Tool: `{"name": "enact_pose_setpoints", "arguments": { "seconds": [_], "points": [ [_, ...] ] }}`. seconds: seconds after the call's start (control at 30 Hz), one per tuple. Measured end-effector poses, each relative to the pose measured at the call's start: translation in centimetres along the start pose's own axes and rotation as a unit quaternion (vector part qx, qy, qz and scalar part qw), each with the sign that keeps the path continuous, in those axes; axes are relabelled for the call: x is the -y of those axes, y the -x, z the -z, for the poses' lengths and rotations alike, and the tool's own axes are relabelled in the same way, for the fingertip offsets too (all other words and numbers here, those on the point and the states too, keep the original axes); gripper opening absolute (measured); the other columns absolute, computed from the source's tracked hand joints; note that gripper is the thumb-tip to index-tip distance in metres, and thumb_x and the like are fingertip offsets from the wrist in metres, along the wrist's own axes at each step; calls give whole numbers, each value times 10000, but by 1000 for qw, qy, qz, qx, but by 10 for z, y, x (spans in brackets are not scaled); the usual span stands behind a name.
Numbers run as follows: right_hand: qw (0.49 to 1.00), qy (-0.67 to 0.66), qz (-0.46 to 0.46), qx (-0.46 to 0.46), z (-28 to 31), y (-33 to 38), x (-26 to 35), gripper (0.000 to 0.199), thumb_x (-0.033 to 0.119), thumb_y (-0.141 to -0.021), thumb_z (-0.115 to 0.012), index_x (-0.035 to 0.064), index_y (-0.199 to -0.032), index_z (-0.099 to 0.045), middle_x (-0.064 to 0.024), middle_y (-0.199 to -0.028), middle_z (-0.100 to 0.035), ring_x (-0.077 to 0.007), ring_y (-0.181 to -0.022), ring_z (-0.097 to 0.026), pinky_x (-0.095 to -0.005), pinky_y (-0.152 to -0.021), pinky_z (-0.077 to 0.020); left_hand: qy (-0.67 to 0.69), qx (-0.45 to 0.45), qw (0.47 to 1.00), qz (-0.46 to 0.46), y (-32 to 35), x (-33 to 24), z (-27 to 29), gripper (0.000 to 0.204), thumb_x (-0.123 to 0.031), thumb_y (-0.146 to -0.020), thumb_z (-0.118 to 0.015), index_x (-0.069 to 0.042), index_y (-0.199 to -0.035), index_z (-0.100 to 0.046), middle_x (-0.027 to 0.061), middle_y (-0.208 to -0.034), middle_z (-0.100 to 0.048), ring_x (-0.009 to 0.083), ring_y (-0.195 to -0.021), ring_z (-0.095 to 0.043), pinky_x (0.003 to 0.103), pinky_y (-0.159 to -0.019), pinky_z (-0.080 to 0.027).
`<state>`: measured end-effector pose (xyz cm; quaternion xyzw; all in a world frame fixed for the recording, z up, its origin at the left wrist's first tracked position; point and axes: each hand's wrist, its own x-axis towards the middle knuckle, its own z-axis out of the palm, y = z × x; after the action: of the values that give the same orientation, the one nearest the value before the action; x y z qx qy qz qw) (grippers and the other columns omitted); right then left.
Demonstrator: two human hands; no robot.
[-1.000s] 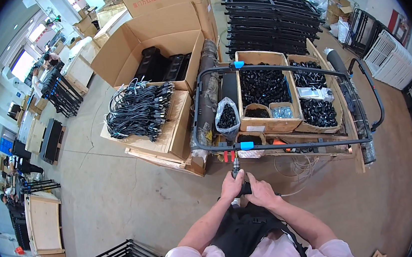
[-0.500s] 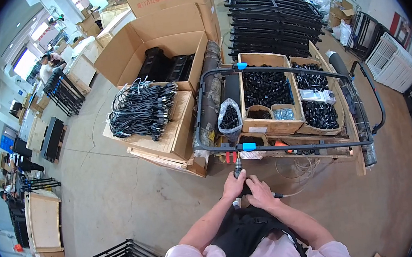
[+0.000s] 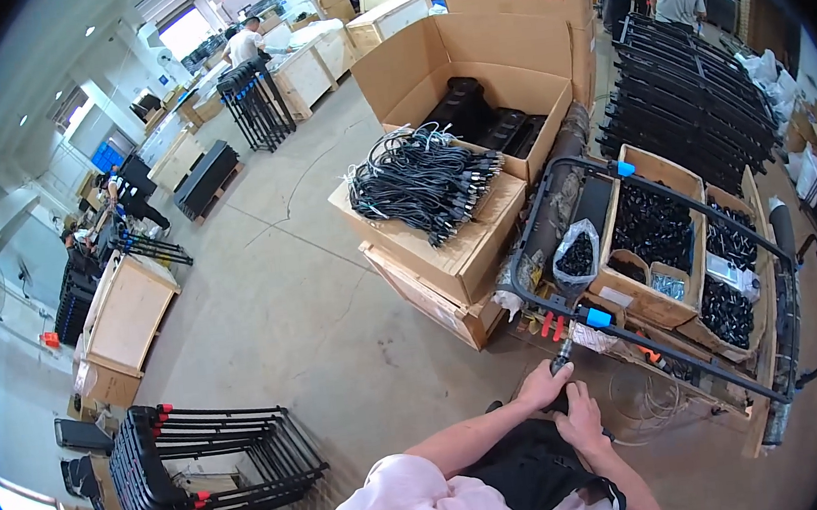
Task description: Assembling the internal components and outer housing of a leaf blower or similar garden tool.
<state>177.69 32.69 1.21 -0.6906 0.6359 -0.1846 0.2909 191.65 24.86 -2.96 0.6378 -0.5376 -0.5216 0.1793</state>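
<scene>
Both my hands are closed on an air drill with a metal nose, just in front of the workbench. My left hand wraps its body behind the nose, and my right hand grips lower down, where a thin hose leads off. Beyond the drill's tip are two red pegs at the near corner of a black tubular frame. Blue pieces sit on the frame, which lies across wooden bins of small black parts. Fingers partly hide the drill's handle.
A plastic bag of black parts hangs inside the frame. Left of it, bundled black cables lie on a carton before an open cardboard box. Black frames stand lower left. Stacked black racks and several people are farther back.
My view has swung left, so bench, frame and hands appear farther right and tilted. Both hands still hold the drill near the red pegs.
</scene>
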Motion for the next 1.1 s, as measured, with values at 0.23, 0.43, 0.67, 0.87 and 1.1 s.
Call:
{"name": "enact_pose_setpoints", "arguments": {
  "seconds": [0.23, 0.43, 0.67, 0.87, 1.1],
  "points": [
    [1000, 14, 21, 3, -1, 9, -2, 561, 189, -789, -761, 63, -1291, -545, -226, -1270, -580, -484, -1057, -615, -567, -895, -510, 48, -23, 998, -22, 3, 25, -9, 597, -572, -1010, -606, 19, -1076, -670, 230, -990, -738, 346, -981, -726, 468, -875, -548],
    [998, 31, -48, 12, 10, 19, -14, 677, 197, -788, -781, 6, -1377, -506, -267, -1218, -641, -473, -1070, -641, -545, -930, -517, 41, -4, 999, -26, 15, 0, -20, 593, -568, -1011, -621, 23, -1055, -653, 193, -938, -727, 317, -926, -717, 436, -874, -539],
    [998, 23, -52, -11, 17, 25, -19, 720, 206, -790, -795, -26, -1399, -488, -281, -1189, -657, -469, -1077, -651, -534, -941, -516, 24, 17, 999, -34, 5, 0, -31, 601, -579, -1006, -626, 18, -1065, -655, 204, -960, -726, 322, -947, -716, 438, -875, -538],
    [997, 23, -79, -5, 25, 24, -25, 737, 203, -775, -797, -29, -1408, -498, -288, -1219, -664, -469, -1081, -658, -517, -962, -514, 36, -3, 999, -38, 10, -12, -38, 591, -570, -1009, -631, 18, -1058, -656, 184, -932, -720, 295, -906, -705, 430, -855, -539],
    [997, 16, -76, -8, 35, 18, -15, 774, 218, -756, -804, -46, -1411, -487, -301, -1119, -706, -476, -1010, -692, -539, -922, -540, 66, 20, 997, -39, -1, -10, -38, 575, -571, -995, -618, 1, -1021, -667, 171, -905, -747, 321, -891, -746, 453, -817, -564]
  ]
}}
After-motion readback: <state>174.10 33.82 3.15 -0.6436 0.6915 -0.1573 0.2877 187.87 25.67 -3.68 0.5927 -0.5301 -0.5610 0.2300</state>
